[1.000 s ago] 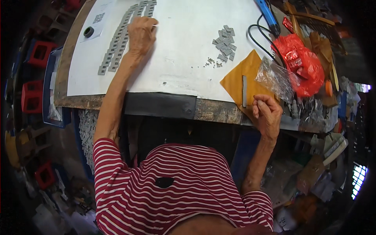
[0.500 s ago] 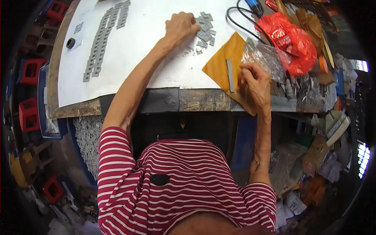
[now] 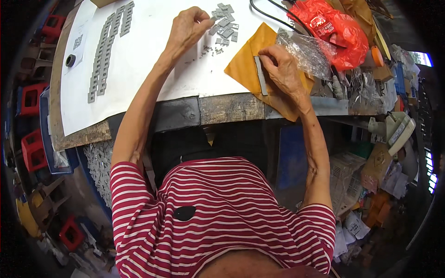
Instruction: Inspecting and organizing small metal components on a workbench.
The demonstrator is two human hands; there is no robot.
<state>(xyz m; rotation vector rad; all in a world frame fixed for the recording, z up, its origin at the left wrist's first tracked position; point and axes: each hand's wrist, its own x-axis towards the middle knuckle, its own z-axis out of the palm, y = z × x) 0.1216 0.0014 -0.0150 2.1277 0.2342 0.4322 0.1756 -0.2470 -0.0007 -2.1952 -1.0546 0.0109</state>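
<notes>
Several staggered rows of flat grey plates (image 3: 105, 51), dark-marked, slant across the left of the white sheet (image 3: 147, 37). One loose heap of similar plates (image 3: 226, 31) overlaps at odd angles; the left hand (image 3: 186, 30) is at its left edge, thumb and fingertips together, a pinched plate uncertain. One straight, narrow grey strip (image 3: 260, 76) lies on the envelope; the right hand (image 3: 281, 67) is at its upper end, fingertips drawn together, grip impossible to tell. Tiny bits (image 3: 211, 50) scatter below the heap. Surroundings: one wood-edged bench (image 3: 232, 110); one orange envelope (image 3: 244, 52); one crumpled red bag (image 3: 354, 34); clear bubble wrap (image 3: 306, 53), overlapping the envelope's right side; one black cable (image 3: 265, 17); one small dark ring (image 3: 70, 60), far left.
</notes>
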